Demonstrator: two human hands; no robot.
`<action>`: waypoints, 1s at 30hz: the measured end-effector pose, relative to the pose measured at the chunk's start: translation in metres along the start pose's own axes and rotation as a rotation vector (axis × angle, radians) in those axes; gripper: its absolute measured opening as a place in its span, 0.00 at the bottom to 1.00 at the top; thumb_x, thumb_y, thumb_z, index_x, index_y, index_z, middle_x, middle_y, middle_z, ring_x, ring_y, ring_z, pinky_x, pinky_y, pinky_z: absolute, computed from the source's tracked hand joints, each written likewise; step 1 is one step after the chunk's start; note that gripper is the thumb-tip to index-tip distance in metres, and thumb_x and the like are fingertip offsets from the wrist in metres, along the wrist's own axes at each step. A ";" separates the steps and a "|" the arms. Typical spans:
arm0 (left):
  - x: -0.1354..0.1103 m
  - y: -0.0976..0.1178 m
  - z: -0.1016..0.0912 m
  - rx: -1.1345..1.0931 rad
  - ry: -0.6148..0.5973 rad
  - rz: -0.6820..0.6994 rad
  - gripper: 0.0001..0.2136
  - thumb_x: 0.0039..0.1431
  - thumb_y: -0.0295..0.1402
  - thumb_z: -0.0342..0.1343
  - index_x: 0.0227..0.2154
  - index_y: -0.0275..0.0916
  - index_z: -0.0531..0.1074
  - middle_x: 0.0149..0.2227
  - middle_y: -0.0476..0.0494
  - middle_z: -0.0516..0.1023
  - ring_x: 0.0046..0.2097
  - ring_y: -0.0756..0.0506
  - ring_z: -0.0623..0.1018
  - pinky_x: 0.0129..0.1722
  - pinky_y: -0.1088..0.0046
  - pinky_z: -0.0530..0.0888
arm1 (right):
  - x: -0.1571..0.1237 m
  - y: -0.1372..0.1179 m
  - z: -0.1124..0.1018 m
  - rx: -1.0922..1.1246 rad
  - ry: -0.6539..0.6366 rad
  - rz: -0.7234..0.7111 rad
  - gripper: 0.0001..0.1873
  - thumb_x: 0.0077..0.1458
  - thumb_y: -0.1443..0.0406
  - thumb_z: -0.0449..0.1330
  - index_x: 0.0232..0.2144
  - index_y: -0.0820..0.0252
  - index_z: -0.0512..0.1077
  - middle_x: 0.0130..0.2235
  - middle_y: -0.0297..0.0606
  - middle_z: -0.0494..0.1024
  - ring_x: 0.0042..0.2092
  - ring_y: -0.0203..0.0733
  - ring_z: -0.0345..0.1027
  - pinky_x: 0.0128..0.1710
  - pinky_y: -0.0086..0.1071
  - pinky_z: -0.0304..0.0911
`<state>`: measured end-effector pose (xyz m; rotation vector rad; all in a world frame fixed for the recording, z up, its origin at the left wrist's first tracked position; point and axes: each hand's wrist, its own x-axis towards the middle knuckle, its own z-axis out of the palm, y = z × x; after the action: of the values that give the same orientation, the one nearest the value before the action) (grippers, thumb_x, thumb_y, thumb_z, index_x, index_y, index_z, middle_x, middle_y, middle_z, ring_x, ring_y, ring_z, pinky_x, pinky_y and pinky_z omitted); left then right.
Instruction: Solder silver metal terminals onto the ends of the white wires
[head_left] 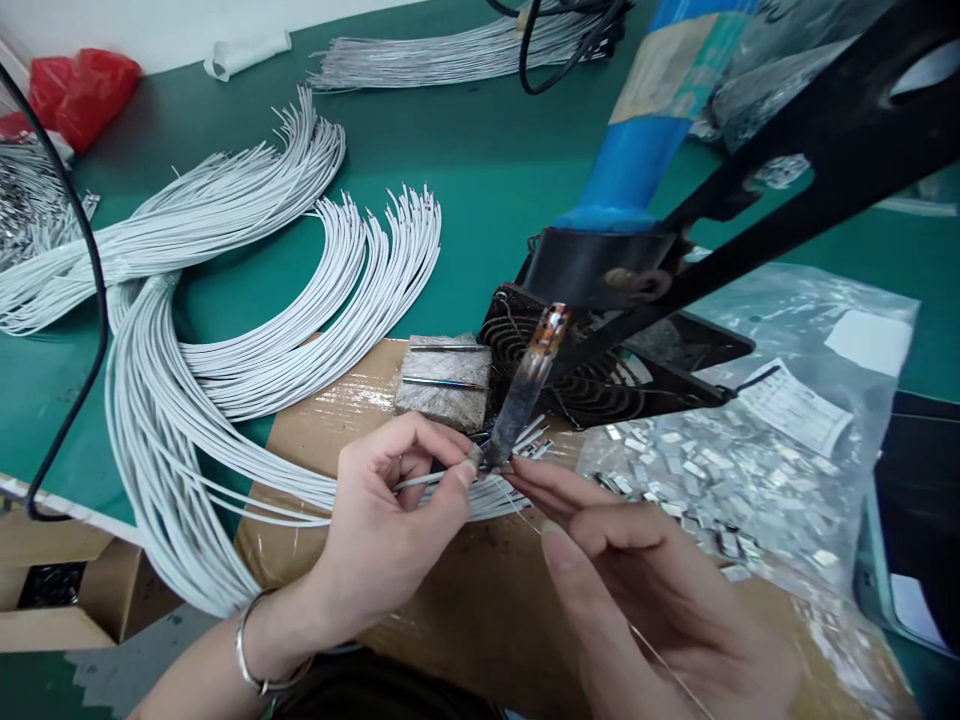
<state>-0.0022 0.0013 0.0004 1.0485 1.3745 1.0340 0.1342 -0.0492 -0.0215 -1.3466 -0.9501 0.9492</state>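
My left hand [401, 510] is closed in a pinch on a white cable [420, 481], whose end lies under the tip of a soldering iron [523, 385]. A small part at that end is mostly hidden by my fingertips. Between the thumb and fingers of my right hand [637, 590] runs a thin solder wire [660, 655], its far end close to the iron's tip. The iron points down from a blue handle [630, 150] held in a black bracket [750, 180]. More white cables [300, 490] pass behind my left hand.
A black fan [600, 385] stands behind the iron, beside a grey block [444, 385] with metal rods. At right lies a clear bag [750, 450] with many small metal pieces. White cable bundles [217, 210] cover the left. A cardboard box [75, 590] sits at lower left.
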 end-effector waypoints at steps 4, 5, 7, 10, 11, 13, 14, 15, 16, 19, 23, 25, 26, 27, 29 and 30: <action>0.001 0.001 0.001 -0.001 0.014 -0.018 0.06 0.54 0.26 0.65 0.25 0.37 0.73 0.33 0.44 0.82 0.24 0.54 0.65 0.23 0.78 0.59 | -0.003 -0.005 0.005 0.016 0.061 0.109 0.12 0.64 0.65 0.67 0.27 0.55 0.72 0.49 0.37 0.87 0.48 0.39 0.84 0.52 0.25 0.76; 0.001 0.002 0.001 0.000 0.011 -0.026 0.06 0.53 0.26 0.65 0.25 0.37 0.73 0.33 0.44 0.82 0.24 0.54 0.65 0.23 0.77 0.60 | -0.003 -0.006 0.006 0.016 0.067 0.128 0.12 0.64 0.65 0.67 0.27 0.55 0.72 0.50 0.37 0.87 0.49 0.39 0.84 0.53 0.26 0.76; 0.002 0.002 0.001 0.001 0.003 -0.040 0.06 0.53 0.26 0.65 0.25 0.37 0.72 0.33 0.44 0.82 0.24 0.54 0.64 0.22 0.77 0.59 | -0.003 -0.007 0.007 0.014 0.070 0.139 0.12 0.64 0.65 0.67 0.27 0.54 0.73 0.49 0.36 0.88 0.48 0.38 0.84 0.52 0.24 0.76; 0.001 0.003 0.001 0.001 0.002 -0.046 0.06 0.53 0.26 0.64 0.25 0.37 0.72 0.33 0.44 0.82 0.24 0.55 0.62 0.22 0.77 0.58 | 0.000 -0.004 0.005 0.020 0.043 0.100 0.11 0.63 0.66 0.67 0.27 0.54 0.74 0.48 0.33 0.88 0.48 0.33 0.84 0.51 0.17 0.73; 0.001 0.003 0.001 0.003 0.001 -0.047 0.06 0.53 0.26 0.64 0.25 0.37 0.72 0.33 0.44 0.82 0.23 0.55 0.62 0.22 0.77 0.57 | 0.001 -0.002 0.004 0.021 0.025 0.076 0.11 0.63 0.66 0.67 0.28 0.53 0.74 0.48 0.32 0.88 0.47 0.32 0.85 0.51 0.16 0.73; 0.001 0.002 0.001 0.008 -0.002 -0.050 0.07 0.53 0.26 0.64 0.25 0.37 0.72 0.34 0.44 0.82 0.23 0.55 0.61 0.22 0.77 0.57 | 0.002 0.001 0.001 0.009 -0.005 0.029 0.10 0.63 0.67 0.68 0.29 0.53 0.75 0.48 0.32 0.88 0.46 0.33 0.85 0.51 0.16 0.73; 0.001 0.002 0.002 0.008 -0.002 -0.052 0.07 0.53 0.26 0.64 0.24 0.37 0.72 0.34 0.44 0.82 0.23 0.55 0.61 0.22 0.77 0.57 | 0.002 0.002 0.000 0.001 -0.009 0.018 0.09 0.62 0.67 0.68 0.29 0.53 0.75 0.48 0.33 0.88 0.46 0.34 0.85 0.50 0.17 0.74; 0.000 0.002 0.002 0.009 0.001 -0.052 0.07 0.53 0.27 0.64 0.24 0.37 0.72 0.34 0.44 0.82 0.23 0.55 0.61 0.22 0.77 0.57 | 0.002 0.003 -0.001 -0.007 -0.007 0.015 0.09 0.62 0.67 0.68 0.29 0.54 0.75 0.48 0.34 0.88 0.46 0.34 0.85 0.50 0.18 0.75; 0.000 0.002 0.002 0.011 0.004 -0.051 0.07 0.53 0.27 0.64 0.24 0.37 0.72 0.34 0.43 0.82 0.23 0.55 0.62 0.22 0.77 0.57 | 0.002 0.003 -0.001 -0.009 -0.003 0.016 0.09 0.62 0.67 0.68 0.29 0.54 0.75 0.48 0.35 0.88 0.46 0.35 0.86 0.50 0.18 0.75; 0.000 0.003 0.002 0.013 0.008 -0.043 0.06 0.53 0.26 0.64 0.24 0.37 0.72 0.33 0.43 0.82 0.24 0.54 0.63 0.22 0.77 0.59 | 0.002 0.004 -0.001 -0.002 -0.006 0.003 0.09 0.62 0.68 0.68 0.29 0.54 0.75 0.47 0.35 0.88 0.46 0.34 0.86 0.50 0.17 0.75; -0.002 0.003 0.001 0.007 0.000 -0.042 0.07 0.53 0.26 0.65 0.25 0.37 0.72 0.33 0.44 0.82 0.23 0.55 0.62 0.22 0.77 0.57 | 0.001 0.005 -0.001 -0.003 0.000 0.003 0.09 0.62 0.68 0.68 0.29 0.55 0.76 0.48 0.36 0.88 0.45 0.36 0.86 0.49 0.19 0.76; -0.002 0.003 0.001 0.006 0.000 -0.040 0.07 0.54 0.26 0.65 0.25 0.37 0.72 0.34 0.44 0.82 0.23 0.55 0.62 0.22 0.76 0.57 | 0.000 0.004 0.000 -0.002 0.013 -0.003 0.09 0.61 0.68 0.69 0.29 0.55 0.76 0.47 0.37 0.88 0.45 0.36 0.86 0.49 0.19 0.76; -0.002 0.002 0.001 0.005 0.000 -0.038 0.07 0.54 0.26 0.65 0.25 0.37 0.72 0.34 0.44 0.82 0.23 0.55 0.62 0.22 0.76 0.57 | 0.000 0.003 0.000 -0.005 0.017 -0.006 0.09 0.60 0.68 0.70 0.28 0.55 0.76 0.47 0.37 0.88 0.45 0.37 0.86 0.49 0.19 0.76; -0.002 0.002 0.001 0.002 0.004 -0.035 0.07 0.53 0.26 0.65 0.25 0.37 0.72 0.34 0.44 0.82 0.23 0.55 0.62 0.22 0.77 0.57 | 0.000 0.003 0.000 -0.008 0.021 -0.003 0.09 0.60 0.67 0.70 0.28 0.55 0.76 0.47 0.38 0.89 0.44 0.37 0.86 0.48 0.20 0.77; -0.002 0.002 0.001 0.000 0.009 -0.031 0.07 0.53 0.26 0.65 0.25 0.37 0.73 0.33 0.44 0.82 0.23 0.55 0.62 0.22 0.77 0.57 | 0.000 0.002 0.001 -0.013 0.039 0.017 0.09 0.60 0.67 0.70 0.28 0.56 0.76 0.47 0.39 0.88 0.44 0.39 0.86 0.47 0.23 0.79; -0.002 0.002 0.001 0.000 0.010 -0.032 0.07 0.53 0.26 0.65 0.25 0.37 0.73 0.33 0.44 0.82 0.23 0.55 0.62 0.22 0.77 0.57 | 0.000 0.001 0.001 -0.015 0.046 0.028 0.09 0.61 0.66 0.70 0.28 0.56 0.76 0.47 0.40 0.88 0.43 0.39 0.86 0.47 0.24 0.79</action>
<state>-0.0008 0.0000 0.0027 1.0194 1.3954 1.0172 0.1327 -0.0491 -0.0229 -1.3922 -0.9070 0.9296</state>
